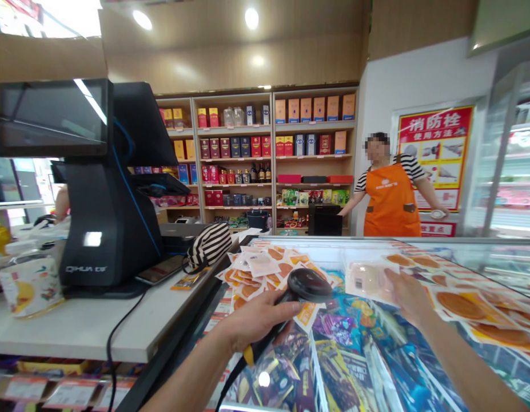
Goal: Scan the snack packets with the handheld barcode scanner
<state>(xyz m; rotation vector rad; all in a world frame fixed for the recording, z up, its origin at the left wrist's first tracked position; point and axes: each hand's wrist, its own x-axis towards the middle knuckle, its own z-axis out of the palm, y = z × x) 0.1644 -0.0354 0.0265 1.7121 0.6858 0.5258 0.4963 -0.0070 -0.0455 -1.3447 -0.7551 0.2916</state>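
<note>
My left hand [260,323] is wrapped round the handle of a black barcode scanner [310,285], whose round head points up and to the right. From its lower end a dark cable runs down. My right hand [404,294] grips the right edge of a flat clear-and-white packet [367,279] with a small barcode on it. A gap separates the packet from the scanner head. Left of the scanner lies a heap of packets [251,269] with round orange-brown contents. More such packets [462,306] are spread on the glass at the right.
Below the glass top, the freezer [342,366] holds many coloured packages. A point-of-sale terminal [110,229] stands on the white counter [93,329], with a striped pouch [211,243] and a bagged item [31,280]. A person in an orange apron [391,197] stands behind, before stocked shelves.
</note>
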